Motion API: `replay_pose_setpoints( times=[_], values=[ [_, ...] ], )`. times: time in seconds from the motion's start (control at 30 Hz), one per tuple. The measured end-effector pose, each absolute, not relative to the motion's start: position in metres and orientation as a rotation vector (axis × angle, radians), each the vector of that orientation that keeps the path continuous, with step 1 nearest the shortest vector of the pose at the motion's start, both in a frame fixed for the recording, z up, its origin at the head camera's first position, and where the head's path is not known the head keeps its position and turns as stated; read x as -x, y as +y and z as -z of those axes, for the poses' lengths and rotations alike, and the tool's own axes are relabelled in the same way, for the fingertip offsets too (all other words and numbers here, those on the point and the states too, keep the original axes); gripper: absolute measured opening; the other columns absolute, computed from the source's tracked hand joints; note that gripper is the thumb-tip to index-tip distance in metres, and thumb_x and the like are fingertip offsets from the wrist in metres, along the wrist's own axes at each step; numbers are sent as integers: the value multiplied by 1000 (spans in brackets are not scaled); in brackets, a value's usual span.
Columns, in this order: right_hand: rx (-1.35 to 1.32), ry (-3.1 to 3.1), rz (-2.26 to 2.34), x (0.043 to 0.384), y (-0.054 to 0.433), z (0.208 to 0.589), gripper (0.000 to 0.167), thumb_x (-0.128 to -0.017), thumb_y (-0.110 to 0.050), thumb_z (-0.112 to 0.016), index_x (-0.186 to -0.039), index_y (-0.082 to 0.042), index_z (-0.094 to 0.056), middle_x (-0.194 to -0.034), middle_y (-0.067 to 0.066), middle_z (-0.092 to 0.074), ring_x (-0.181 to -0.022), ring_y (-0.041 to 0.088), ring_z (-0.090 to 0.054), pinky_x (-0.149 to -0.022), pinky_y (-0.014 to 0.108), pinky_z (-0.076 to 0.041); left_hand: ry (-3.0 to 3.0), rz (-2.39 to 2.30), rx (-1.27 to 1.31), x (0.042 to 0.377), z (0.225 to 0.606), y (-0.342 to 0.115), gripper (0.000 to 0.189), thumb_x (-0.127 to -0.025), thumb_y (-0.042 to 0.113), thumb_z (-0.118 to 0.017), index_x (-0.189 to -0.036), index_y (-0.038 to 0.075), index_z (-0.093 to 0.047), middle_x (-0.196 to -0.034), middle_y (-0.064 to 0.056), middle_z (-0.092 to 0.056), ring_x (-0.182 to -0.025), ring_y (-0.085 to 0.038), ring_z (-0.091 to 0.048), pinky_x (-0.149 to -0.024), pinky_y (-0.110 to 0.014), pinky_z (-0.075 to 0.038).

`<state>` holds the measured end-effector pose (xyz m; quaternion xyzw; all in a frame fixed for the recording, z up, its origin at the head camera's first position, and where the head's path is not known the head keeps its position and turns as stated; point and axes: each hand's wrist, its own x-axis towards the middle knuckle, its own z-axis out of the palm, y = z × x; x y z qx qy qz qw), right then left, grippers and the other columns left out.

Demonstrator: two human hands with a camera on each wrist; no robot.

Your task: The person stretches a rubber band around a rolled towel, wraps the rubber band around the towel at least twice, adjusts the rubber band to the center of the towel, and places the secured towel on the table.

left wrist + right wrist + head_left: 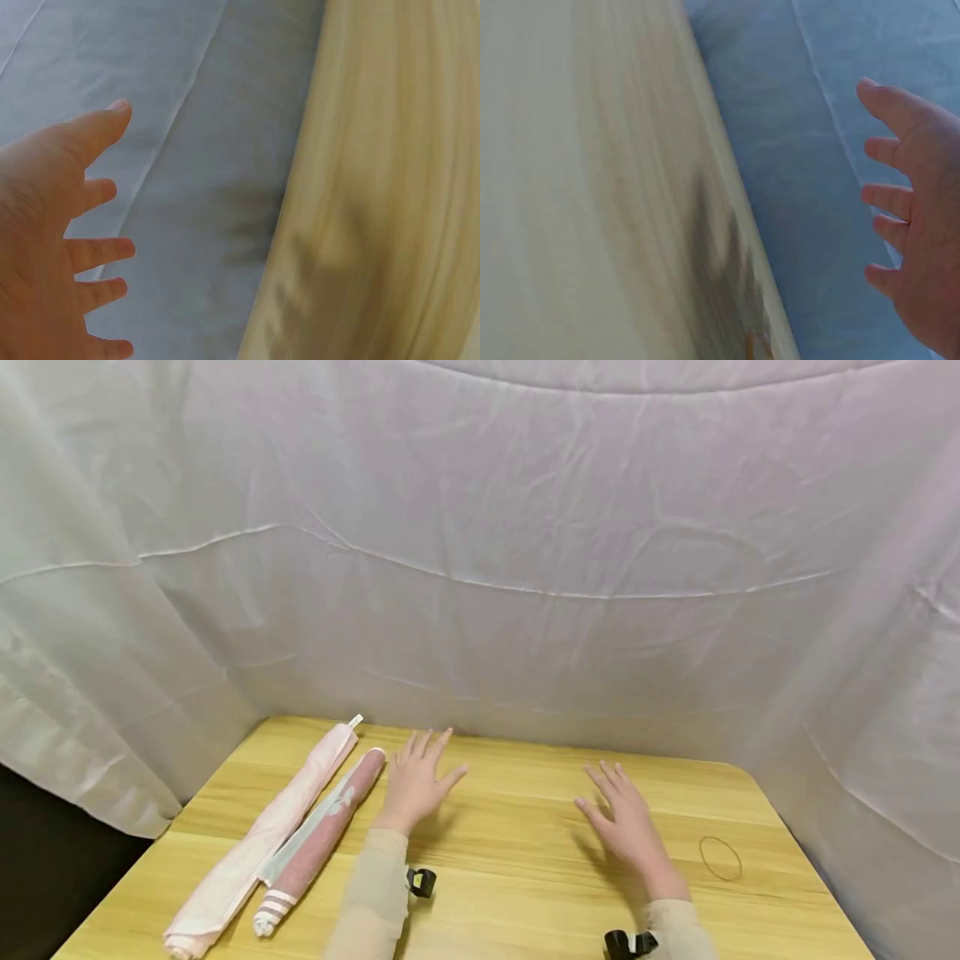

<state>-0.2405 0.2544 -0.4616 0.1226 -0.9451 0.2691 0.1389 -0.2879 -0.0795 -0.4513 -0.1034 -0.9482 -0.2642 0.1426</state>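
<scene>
My left hand [415,783] hovers above the wooden table with fingers spread and nothing in it. To its left lies a rolled pink towel [324,839] with a grey-blue strip and white stripes at its near end. Beside that is a longer, pale pink rolled towel [262,835] with a small white tag at the far end. My right hand [626,818], also spread and holding nothing, is over the right part of the table. A thin rubber band [721,858] rests on the table to the right of it; only a bit shows in the right wrist view.
The wooden table [517,827] has a light grain. White curtain cloth [525,635] hangs behind it and along both sides. A black wrist camera [422,882] sits on the left sleeve, another black one [621,944] on the right. A dark area [60,868] shows at lower left.
</scene>
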Motion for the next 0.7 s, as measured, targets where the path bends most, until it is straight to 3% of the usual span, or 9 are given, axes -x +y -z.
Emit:
replay_pose_setpoints(
  times=[0.27,0.57,0.7],
  values=[
    [-254,-2759,-1025,237,289,459,56,-99,-42,-51,-144,-9,-45,-152,22,-38,-140,46,-32,-112,65,-25,-2690,810,133,291,453,-122,68,-92,48,-60,-150,21,-37,-150,-19,-42,-142,-44,-31,-110,-71,-21],
    [-40,-2798,-1285,227,324,468,58,-99,-44,-51,-145,-10,-44,-154,25,-33,-137,55,-30,-109,67,-27,-2719,860,-13,291,468,-160,55,-93,37,-61,-140,10,-50,-147,-19,-45,-141,-44,-33,-111,-68,-22],
    [25,-2710,-1546,227,333,477,61,-98,-42,-54,-145,-6,-42,-154,20,-35,-140,40,-37,-114,56,-30,-2699,860,-26,291,475,-169,50,-91,32,-65,-135,9,-56,-143,-22,-50,-137,-43,-39,-109,-68,-26]
  ],
)
